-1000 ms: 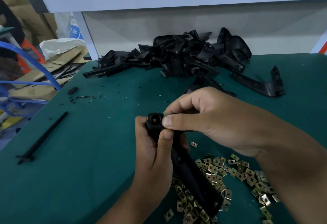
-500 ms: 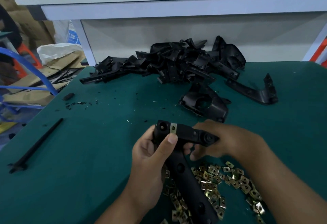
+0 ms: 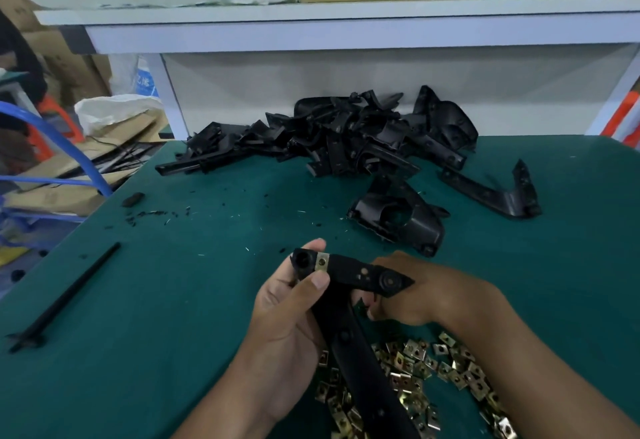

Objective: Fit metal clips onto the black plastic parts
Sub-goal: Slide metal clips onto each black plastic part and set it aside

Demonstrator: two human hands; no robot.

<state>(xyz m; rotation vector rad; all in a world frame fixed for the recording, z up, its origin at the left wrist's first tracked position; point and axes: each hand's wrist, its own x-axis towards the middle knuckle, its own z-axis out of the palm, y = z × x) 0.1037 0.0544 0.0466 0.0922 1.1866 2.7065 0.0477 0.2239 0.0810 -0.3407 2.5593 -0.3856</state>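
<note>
My left hand (image 3: 289, 326) grips an L-shaped black plastic part (image 3: 356, 277), thumb lying across its corner. A brass-coloured metal clip (image 3: 322, 261) sits on the part's upper arm near that corner. My right hand (image 3: 426, 295) is low behind the part's right tip, fingers curled down toward the table; the part hides what the fingertips touch. A heap of loose metal clips (image 3: 420, 376) lies on the green table (image 3: 173, 317) beneath the part and my right wrist.
A pile of black plastic parts (image 3: 349, 137) fills the back of the table. One round-holed housing (image 3: 398, 220) and a long bracket (image 3: 498, 192) lie apart from it. A thin black rod (image 3: 65, 296) lies at the left edge. Black shavings dot the mat.
My right hand has left the part's top corner, where it was pressing the clip, and dropped down to the right near the loose clips. The fitted clip now shows on the part.
</note>
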